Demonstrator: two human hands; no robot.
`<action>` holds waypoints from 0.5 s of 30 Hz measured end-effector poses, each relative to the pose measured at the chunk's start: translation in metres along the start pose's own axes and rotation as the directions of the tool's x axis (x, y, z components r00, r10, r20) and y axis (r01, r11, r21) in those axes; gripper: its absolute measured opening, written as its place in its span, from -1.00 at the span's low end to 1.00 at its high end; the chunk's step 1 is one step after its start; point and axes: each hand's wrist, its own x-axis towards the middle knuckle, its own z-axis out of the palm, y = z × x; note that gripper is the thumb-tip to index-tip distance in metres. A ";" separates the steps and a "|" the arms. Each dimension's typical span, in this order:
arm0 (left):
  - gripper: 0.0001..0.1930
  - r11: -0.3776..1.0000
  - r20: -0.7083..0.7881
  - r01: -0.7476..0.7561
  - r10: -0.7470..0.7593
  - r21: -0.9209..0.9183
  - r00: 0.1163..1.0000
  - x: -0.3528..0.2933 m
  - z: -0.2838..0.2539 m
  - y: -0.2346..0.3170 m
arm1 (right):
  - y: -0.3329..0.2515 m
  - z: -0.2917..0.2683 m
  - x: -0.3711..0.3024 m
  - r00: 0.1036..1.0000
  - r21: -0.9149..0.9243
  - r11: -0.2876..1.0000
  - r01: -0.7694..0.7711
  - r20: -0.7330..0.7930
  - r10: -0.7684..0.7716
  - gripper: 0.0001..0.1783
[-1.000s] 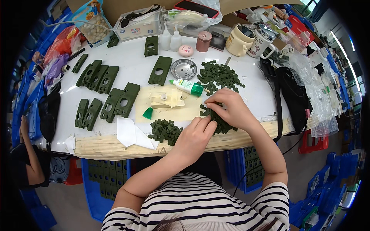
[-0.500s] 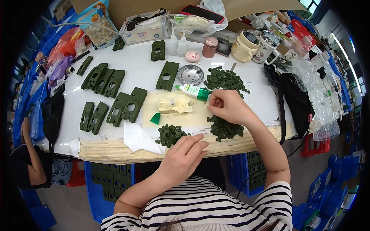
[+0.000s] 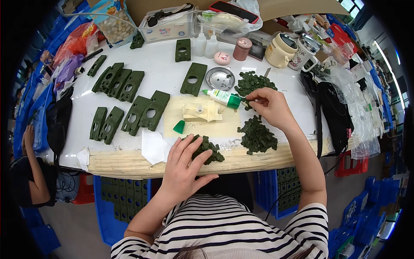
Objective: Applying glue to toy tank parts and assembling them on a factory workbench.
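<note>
My left hand (image 3: 184, 169) rests palm down at the table's front edge. Its fingers are spread over a small pile of dark green plastic pieces (image 3: 214, 157), partly hiding it. To the right, my right hand (image 3: 272, 108) is pinched near the green end of a white glue bottle (image 3: 221, 97); what sits between its fingertips is too small to make out. Below that hand lies another pile of green pieces (image 3: 257, 135), and a third pile (image 3: 254, 83) is beyond it. A taped block (image 3: 200, 113) with a white ring stands between my hands, beside a green cap (image 3: 179, 127).
Several green plates with round holes (image 3: 155, 108) lie at left. A round metal dish (image 3: 211, 79), two squeeze bottles (image 3: 201, 44), a pink jar (image 3: 242, 48) and mugs (image 3: 279, 51) stand farther back. White paper (image 3: 152, 146) lies near the front edge. A black bag (image 3: 334, 112) is at right.
My left hand has moved left and spread its fingers over the near pile. The right hand has shifted slightly right and away from me. The whole view has tilted a little.
</note>
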 end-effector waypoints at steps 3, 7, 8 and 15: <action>-0.51 0.996 0.008 -0.059 0.058 0.067 0.998 0.001 0.007 -0.003 | -0.014 -0.002 -0.006 0.989 -0.095 0.991 0.099 -0.104 -0.109 -0.82; -0.61 0.962 0.048 -0.239 0.234 0.132 0.971 0.019 0.026 0.000 | -0.029 -0.006 -0.021 0.978 -0.075 0.979 0.187 -0.077 -0.193 -0.72; -0.67 0.967 0.026 -0.224 0.222 0.118 0.975 0.021 0.028 0.002 | -0.031 -0.006 -0.027 0.974 -0.084 0.973 0.213 -0.055 -0.218 -0.68; -0.82 0.969 -0.009 -0.208 0.211 0.130 0.978 0.027 0.034 -0.005 | -0.021 0.017 -0.072 0.882 -0.322 0.821 0.472 0.163 -0.443 -0.40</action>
